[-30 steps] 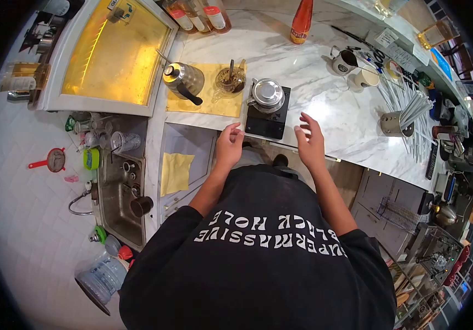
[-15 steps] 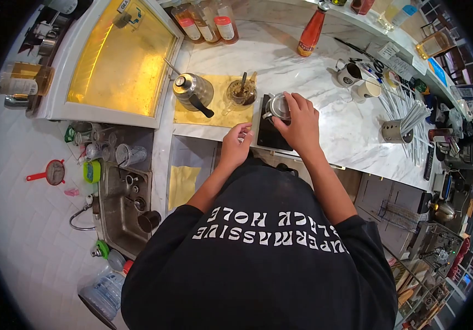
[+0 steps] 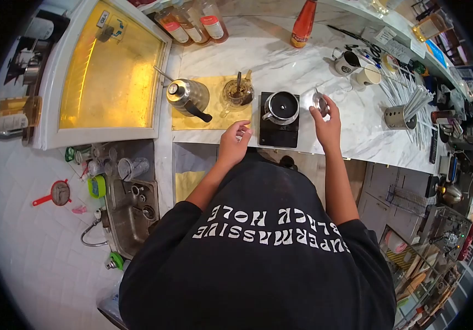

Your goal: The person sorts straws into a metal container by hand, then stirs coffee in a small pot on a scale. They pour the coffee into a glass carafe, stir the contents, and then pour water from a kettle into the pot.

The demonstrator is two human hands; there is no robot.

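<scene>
A round silver pot (image 3: 281, 106) is apparently being uncovered, its metal lid (image 3: 319, 103) pinched by the right hand (image 3: 328, 127); steadiness seems needed; the left hand (image 3: 232, 145) is unoccupied.

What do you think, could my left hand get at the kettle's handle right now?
Probably yes: your left hand looks empty, and the kettle's handle juts its way, with nothing visible between.

Both forearms of the person reach forward. The left forearm (image 3: 208, 185) slants inward, and the left hand (image 3: 233, 144) has its fingers loosely bent, with nothing in its grip. The right forearm (image 3: 340, 179) is more straight; the right hand (image 3: 328, 122) makes a pinching grip with thumb and fingers.
</scene>
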